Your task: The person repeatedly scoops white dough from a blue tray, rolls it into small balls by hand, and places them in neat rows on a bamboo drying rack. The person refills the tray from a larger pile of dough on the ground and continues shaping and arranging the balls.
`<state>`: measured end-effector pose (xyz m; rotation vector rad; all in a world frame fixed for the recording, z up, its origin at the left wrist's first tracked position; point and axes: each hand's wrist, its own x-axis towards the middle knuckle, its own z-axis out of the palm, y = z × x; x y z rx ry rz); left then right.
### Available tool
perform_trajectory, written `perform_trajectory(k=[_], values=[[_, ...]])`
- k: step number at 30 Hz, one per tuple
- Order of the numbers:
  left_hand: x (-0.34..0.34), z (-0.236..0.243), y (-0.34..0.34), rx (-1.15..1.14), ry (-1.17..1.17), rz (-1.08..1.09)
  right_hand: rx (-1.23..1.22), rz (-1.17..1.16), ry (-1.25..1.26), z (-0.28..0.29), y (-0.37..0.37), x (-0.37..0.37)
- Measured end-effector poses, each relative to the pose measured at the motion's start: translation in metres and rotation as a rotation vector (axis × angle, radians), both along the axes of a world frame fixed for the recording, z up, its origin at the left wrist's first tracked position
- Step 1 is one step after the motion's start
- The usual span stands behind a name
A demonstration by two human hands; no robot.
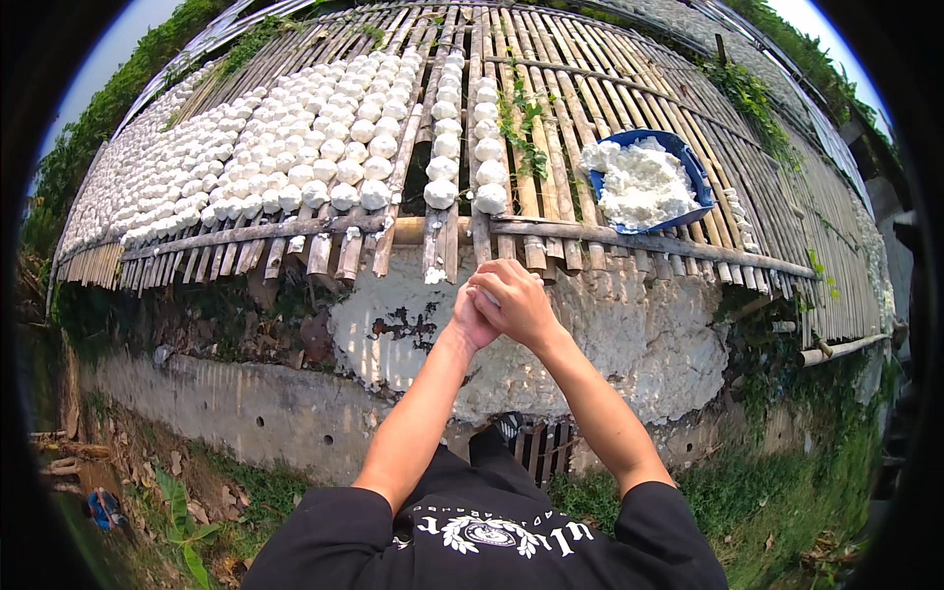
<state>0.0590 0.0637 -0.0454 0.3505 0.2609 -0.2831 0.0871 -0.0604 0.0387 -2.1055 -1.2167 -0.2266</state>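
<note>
Your left hand (470, 317) and right hand (516, 305) are pressed together, cupped around a small white lump (488, 296) of soft paste, only a sliver of it visible between the palms. They hang just off the near edge of the long bamboo-slat drying rack (590, 88), above the white-splashed concrete wall (629, 344) beneath it. On the rack, rows of round white balls (324, 138) cover the left half up to its far edge, and two single-file rows (462, 128) run to the near edge right ahead of your hands. A blue plastic basin (694, 172) heaped with white paste sits near the near edge to your right. You are outdoors: green vines creep across the slats, grass and dry leaves below.
</note>
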Motion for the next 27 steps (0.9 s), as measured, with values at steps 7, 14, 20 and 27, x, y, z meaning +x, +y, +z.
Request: perform_trajectory(k=[7, 14, 20, 27], values=[[0.017, 0.01, 0.044, -0.133, -0.011, -0.306, -0.251, 0.131, 0.451, 0.008, -0.01, 0.037], [0.124, -0.065, 0.152, 1.806, -0.075, 0.698, -0.107, -0.127, 0.562, 0.02, -0.015, 0.108], [0.175, -0.138, 0.215, 2.057, -0.17, 0.527, -0.113, -0.231, 0.71, 0.023, -0.013, 0.197], [0.189, -0.126, 0.198, 2.177, 0.077, 0.412, -0.053, -0.352, 0.681, 0.012, 0.042, 0.378]])
